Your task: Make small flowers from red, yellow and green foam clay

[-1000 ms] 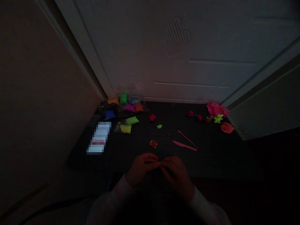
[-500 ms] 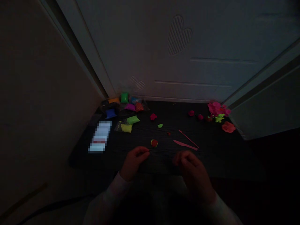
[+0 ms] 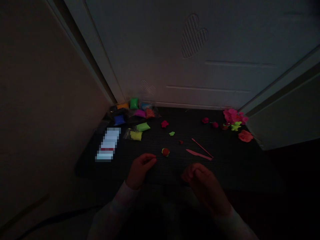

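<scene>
Over the front part of the dark table, my left hand (image 3: 141, 169) is closed in a pinch, thumb against forefinger; anything between them is too small and dark to make out. My right hand (image 3: 206, 185) hovers to the right with its fingers curled and thumb pressed in, and what it may hold is hidden. Between and beyond the hands lies a round red clay piece (image 3: 165, 152) on a yellow-green base. A tiny red clay bit (image 3: 181, 142) and a light green leaf-shaped piece (image 3: 172, 133) lie farther back. Nearest my right hand are a pink plastic knife (image 3: 199, 154) and a thin pink stick tool (image 3: 202, 148).
Bags of coloured clay, among them a green one (image 3: 134, 103) and a yellow one (image 3: 136, 135), lie at the back left. A blurred bright phone-like rectangle (image 3: 108, 145) is at left. Pink clay flowers (image 3: 233, 116) and a coral flower (image 3: 245, 136) sit at right. A white door (image 3: 150, 50) stands behind.
My hands, together at the fingertips a second ago, have come apart, the left to the left and the right to the right. The pieces on the table keep their places.
</scene>
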### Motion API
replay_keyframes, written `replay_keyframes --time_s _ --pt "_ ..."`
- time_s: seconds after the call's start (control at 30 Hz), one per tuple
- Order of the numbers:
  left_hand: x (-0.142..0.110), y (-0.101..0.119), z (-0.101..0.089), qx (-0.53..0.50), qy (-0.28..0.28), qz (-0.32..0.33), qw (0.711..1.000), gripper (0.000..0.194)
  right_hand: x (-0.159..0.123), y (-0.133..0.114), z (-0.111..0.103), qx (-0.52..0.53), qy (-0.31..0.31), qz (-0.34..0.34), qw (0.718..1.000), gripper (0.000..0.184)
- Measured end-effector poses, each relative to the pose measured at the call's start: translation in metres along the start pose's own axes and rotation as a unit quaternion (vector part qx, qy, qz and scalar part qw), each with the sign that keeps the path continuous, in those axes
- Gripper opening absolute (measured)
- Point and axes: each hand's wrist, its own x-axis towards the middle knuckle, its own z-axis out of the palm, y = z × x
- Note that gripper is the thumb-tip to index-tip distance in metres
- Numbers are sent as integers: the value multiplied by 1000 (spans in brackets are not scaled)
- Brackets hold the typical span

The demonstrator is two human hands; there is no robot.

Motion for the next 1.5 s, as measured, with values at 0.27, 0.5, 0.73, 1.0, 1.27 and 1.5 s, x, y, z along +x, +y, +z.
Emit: replay_keyframes --time_s 0.27,0.5,0.73,1.0,1.27,1.5 --pt "1 -2 -2 49 3 33 998 25 1 0 3 -1 7 18 1000 16" --pt "10 1 -6 146 30 109 983 21 1 2 -1 6 7 14 1000 13" --pt "29 -3 -4 272 53 222 935 12 3 5 -4 21 -22 2 1000 13" --pt "37 -6 -5 364 58 301 879 10 4 4 -1 20 0 14 1000 17" --pt "36 -8 -5 401 71 317 857 17 1 -4 7 38 -2 6 999 24" --pt "34 -5 -5 408 72 316 854 21 -8 -16 15 45 -8 16 999 18"
